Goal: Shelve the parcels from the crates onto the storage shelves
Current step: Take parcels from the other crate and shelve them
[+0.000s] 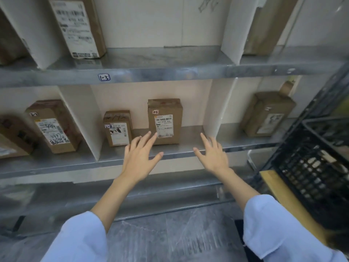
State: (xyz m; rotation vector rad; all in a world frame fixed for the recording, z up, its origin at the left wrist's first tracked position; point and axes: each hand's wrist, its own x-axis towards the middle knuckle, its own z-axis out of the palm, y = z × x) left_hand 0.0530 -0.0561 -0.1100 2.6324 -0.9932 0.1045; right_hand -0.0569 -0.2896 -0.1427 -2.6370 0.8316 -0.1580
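Parcel [165, 121] upright mid-shelf [181, 148], near the front edge; our left hand [138, 156] and right hand [212, 155] spread, empty. We should square it label-out.

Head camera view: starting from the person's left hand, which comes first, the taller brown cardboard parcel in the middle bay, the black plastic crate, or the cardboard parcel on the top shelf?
From the left hand:
1. Taller brown cardboard parcel, just beyond the fingertips.
2. Cardboard parcel on the top shelf, upper left.
3. Black plastic crate, far right.
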